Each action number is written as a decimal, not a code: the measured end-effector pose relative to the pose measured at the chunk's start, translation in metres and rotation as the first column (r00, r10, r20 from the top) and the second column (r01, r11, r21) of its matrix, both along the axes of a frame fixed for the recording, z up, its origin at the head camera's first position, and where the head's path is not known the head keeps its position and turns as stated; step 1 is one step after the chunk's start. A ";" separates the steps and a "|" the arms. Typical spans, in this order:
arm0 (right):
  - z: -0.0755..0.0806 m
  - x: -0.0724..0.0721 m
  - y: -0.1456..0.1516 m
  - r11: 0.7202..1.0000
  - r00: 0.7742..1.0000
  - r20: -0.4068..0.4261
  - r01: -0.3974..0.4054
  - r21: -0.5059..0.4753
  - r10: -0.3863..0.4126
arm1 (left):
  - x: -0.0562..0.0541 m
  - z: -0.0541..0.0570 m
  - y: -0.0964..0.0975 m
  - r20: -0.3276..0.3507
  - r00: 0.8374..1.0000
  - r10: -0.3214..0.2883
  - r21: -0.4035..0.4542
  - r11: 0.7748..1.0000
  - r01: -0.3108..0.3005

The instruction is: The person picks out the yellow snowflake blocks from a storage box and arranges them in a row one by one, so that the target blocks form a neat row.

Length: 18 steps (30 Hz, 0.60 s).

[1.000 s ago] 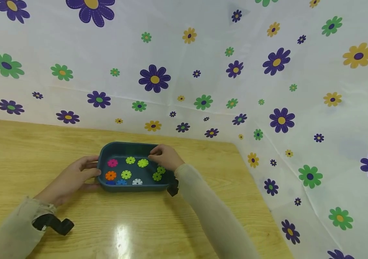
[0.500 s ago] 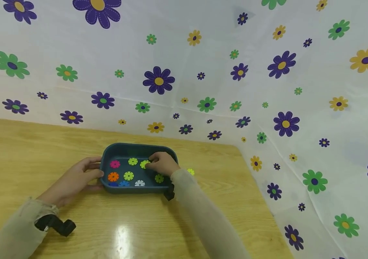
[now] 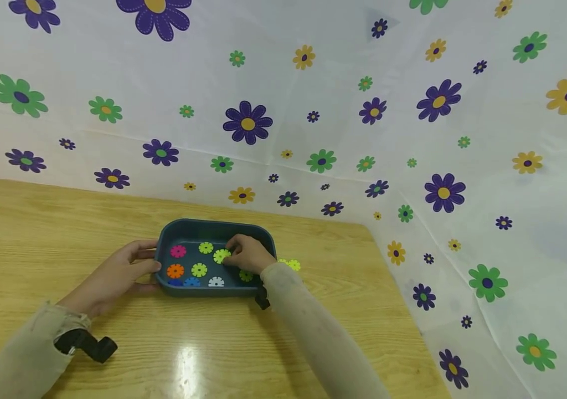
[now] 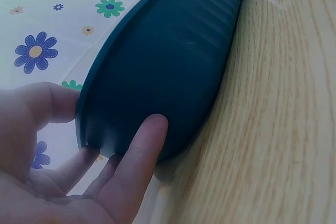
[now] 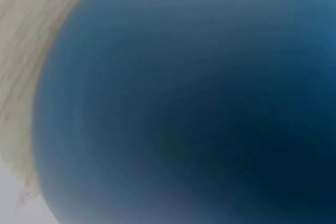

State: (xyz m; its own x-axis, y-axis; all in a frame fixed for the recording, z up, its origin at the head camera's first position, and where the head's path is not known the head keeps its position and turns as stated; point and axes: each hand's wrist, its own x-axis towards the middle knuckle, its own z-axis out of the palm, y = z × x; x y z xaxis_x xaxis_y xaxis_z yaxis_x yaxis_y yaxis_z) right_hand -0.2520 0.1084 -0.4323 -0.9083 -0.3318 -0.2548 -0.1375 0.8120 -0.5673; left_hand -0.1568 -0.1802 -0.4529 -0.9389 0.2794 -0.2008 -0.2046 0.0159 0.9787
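A dark blue-green tray (image 3: 204, 291) stands on the wooden table, holding several notched plastic discs. My left hand (image 3: 121, 271) grips its left end; in the left wrist view the fingers (image 4: 149, 135) touch the tray's outer wall (image 4: 157, 72). Inside the tray, my right hand (image 3: 250, 254) pinches the edge of a yellow-green disc (image 3: 221, 256). Around it lie a pink disc (image 3: 178, 251), an orange disc (image 3: 175, 271), a white disc (image 3: 216, 281) and a blue disc (image 3: 192, 281). The right wrist view holds only the blurred tray wall (image 5: 131, 87); no fingers show there.
Just right of the tray, partly behind the right sleeve (image 3: 313, 321), yellow-green discs (image 3: 293, 265) lie on the table (image 3: 343, 260). A flower-printed cloth (image 3: 263, 83) hangs behind the table and along its right side.
My right hand has lowered from above the tray and moved left to the yellow-green disc, which has shifted slightly toward me. The left hand keeps its hold. The head view has shifted a little.
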 end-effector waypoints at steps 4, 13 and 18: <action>0.000 0.000 -0.001 1.000 1.000 0.002 -0.007 -0.004 0.007 | 0.000 0.001 0.000 0.001 1.000 0.002 -0.004 1.000 -0.002; -0.001 0.000 -0.001 1.000 0.999 -0.016 -0.029 -0.004 0.029 | 0.001 0.001 0.001 0.000 1.000 0.003 0.008 1.000 -0.003; -0.003 -0.002 -0.001 0.998 0.999 -0.005 -0.054 -0.019 0.054 | 0.001 0.001 0.001 -0.002 1.000 0.001 0.009 1.000 -0.001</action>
